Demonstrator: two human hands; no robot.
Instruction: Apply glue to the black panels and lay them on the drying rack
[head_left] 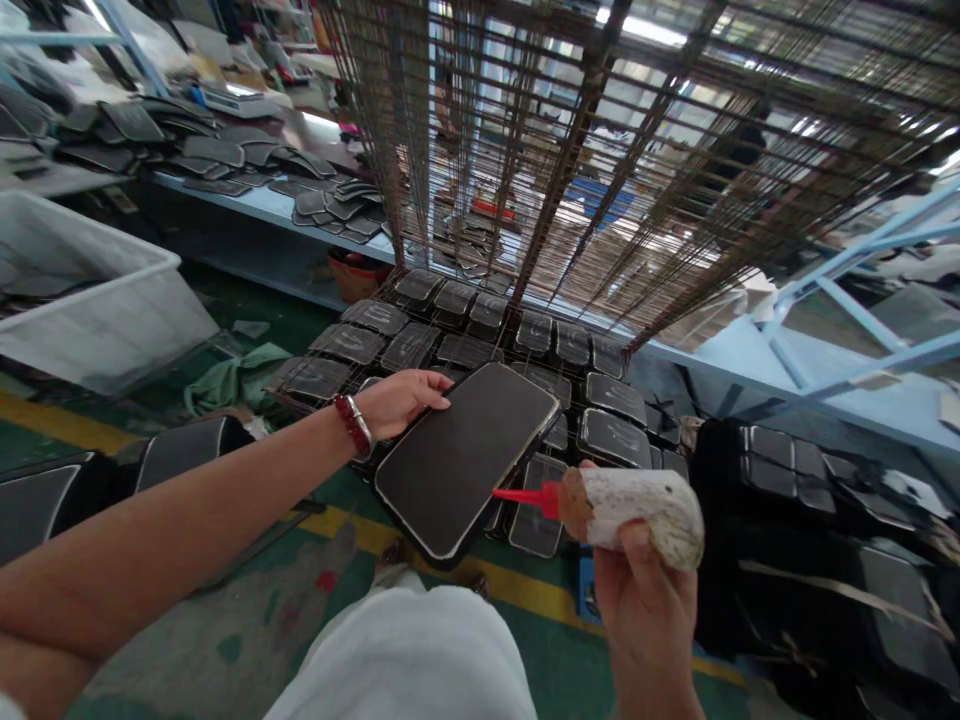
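My left hand (405, 402) grips the far left edge of a dark, rounded rectangular panel (469, 455) with a pale line around its rim. The panel is tilted in front of my body. In my right hand (646, 590) is a dirty white squeeze bottle (634, 508), lying sideways with its red nozzle (529, 496) pointing left over the panel's lower right edge. Whether the nozzle tip touches the panel I cannot tell. Behind and below, several similar dark panels (611, 437) rest in rows on a wire rack.
A tall wire rack (555, 150) leans up at the back. Blue benches (262, 205) carry piles of dark panels (214, 150). A white bin (97, 290) stands at left beside a green cloth (232, 378). Black bundled pieces (795, 570) lie at right.
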